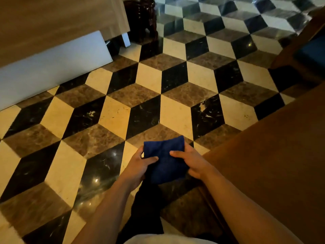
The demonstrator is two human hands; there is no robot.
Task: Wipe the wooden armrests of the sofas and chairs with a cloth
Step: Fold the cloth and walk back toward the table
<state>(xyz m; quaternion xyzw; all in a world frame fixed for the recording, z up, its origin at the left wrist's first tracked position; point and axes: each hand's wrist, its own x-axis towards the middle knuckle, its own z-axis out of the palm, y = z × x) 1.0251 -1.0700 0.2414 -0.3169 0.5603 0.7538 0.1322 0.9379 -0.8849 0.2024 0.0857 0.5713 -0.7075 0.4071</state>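
Observation:
A folded dark blue cloth (164, 159) is held between both hands, low in the middle of the head view and above the floor. My left hand (139, 166) grips its left edge, thumb on top. My right hand (191, 161) grips its right edge, thumb pressed on the cloth. A broad brown wooden surface (274, 155) of a piece of furniture runs along the right side, just right of my right hand. At the far right stands a wooden chair (295, 50) with a blue cushion (313, 50).
The floor (149, 81) is marble in a black, cream and brown cube pattern. A white panel (52, 67) leans at the left under a light wooden cabinet (52, 18). A dark carved wooden stand (142, 18) stands at the top middle.

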